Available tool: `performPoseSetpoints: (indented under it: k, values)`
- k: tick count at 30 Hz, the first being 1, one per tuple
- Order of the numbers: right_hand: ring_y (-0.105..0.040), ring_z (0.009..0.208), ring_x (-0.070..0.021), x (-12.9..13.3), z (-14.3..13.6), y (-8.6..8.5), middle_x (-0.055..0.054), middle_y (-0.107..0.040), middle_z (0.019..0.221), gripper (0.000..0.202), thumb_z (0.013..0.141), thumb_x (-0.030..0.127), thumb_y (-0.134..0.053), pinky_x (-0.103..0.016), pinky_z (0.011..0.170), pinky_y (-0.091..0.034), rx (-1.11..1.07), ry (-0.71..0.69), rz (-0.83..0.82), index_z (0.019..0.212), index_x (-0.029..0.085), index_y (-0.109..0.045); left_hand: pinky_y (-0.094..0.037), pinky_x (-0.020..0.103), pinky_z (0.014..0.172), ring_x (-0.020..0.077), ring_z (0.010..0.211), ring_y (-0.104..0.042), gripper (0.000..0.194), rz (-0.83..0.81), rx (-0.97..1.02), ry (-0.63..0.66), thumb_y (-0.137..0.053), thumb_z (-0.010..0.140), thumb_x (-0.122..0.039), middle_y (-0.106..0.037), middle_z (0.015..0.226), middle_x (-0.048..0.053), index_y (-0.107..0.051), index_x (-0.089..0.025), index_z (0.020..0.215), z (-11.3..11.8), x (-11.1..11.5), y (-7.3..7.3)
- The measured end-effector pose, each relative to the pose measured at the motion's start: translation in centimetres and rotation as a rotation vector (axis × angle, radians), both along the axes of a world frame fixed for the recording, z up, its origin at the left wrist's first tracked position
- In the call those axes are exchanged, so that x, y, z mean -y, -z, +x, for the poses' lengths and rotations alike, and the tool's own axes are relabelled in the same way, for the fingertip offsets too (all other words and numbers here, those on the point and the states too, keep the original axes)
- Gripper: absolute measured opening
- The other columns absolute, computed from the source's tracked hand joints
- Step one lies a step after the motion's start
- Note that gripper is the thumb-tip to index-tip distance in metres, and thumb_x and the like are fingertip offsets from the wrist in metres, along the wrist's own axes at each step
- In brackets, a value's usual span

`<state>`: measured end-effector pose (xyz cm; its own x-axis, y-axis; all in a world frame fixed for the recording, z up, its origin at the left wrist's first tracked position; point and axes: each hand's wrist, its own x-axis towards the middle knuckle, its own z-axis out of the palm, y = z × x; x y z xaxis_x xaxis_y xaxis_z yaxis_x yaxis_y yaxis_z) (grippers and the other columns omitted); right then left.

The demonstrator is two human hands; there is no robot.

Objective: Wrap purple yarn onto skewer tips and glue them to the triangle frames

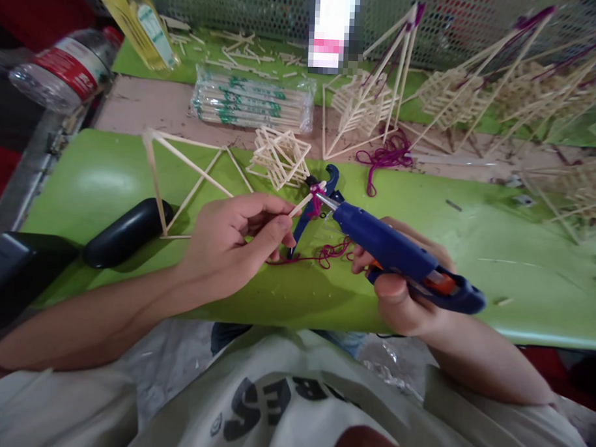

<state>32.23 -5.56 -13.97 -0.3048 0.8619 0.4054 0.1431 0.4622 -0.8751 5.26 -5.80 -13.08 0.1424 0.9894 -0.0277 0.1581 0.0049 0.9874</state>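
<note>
My left hand (243,238) pinches a thin wooden stick (301,205) whose upper end is wrapped in purple string (317,199). In my right hand (408,286) is a blue glue gun (385,243), its metal nozzle at the wrapped string. Beneath the stick tip lies a dark blue tool (305,220), partly hidden. A loose purple cord (333,251) runs on the green surface between my hands. Just above my left hand sits a small lattice of sticks (279,157). A larger triangular stick frame (192,162) stands to the left, its lower right part behind my left hand.
A green table (511,270) carries a black case (126,234) at left. Behind are packaged sticks (253,104), a yellow liquid bottle (141,29), a plastic bottle (69,69), purple yarn (388,153) and several stick structures (363,102) toward the right.
</note>
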Motion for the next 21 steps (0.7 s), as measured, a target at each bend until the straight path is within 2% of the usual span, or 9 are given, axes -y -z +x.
performPoseSetpoints:
  k: [9, 16, 21]
  values:
    - [-0.067, 0.067, -0.0202, -0.03, 0.18, 0.36, -0.007, -0.068, 0.079, 0.042, 0.093, 0.058, -0.088, -0.038, 0.055, -0.048, -0.025, -0.023, 0.001, 0.08, 0.019, -0.077, -0.062, 0.015, 0.054, 0.0095, 0.058, -0.071, 0.009, 0.051, 0.05, 0.014, -0.078, 0.105, -0.025, -0.079, 0.078, 0.002, -0.081, -0.019, 0.109, 0.07, -0.05, 0.19]
    - [-0.065, 0.067, -0.0203, 0.14, 0.22, 0.73, -0.006, -0.067, 0.079, 0.044, 0.091, 0.059, -0.09, -0.04, 0.057, -0.047, -0.044, -0.003, -0.049, 0.077, 0.02, -0.074, -0.064, 0.018, 0.055, 0.0113, 0.061, -0.073, 0.006, 0.036, 0.031, -0.006, -0.078, 0.106, -0.026, -0.08, 0.079, 0.001, -0.083, -0.025, 0.109, -0.01, 0.12, 0.21]
    - [-0.064, 0.066, -0.0194, 0.12, 0.34, 0.9, -0.005, -0.066, 0.079, 0.04, 0.088, 0.054, -0.094, -0.039, 0.058, -0.046, -0.059, -0.017, -0.064, 0.08, 0.02, -0.075, -0.064, 0.014, 0.056, 0.0088, 0.06, -0.073, 0.006, 0.068, 0.063, 0.008, -0.078, 0.105, -0.022, -0.08, 0.08, 0.0, -0.083, -0.023, 0.11, -0.07, 0.08, 0.42]
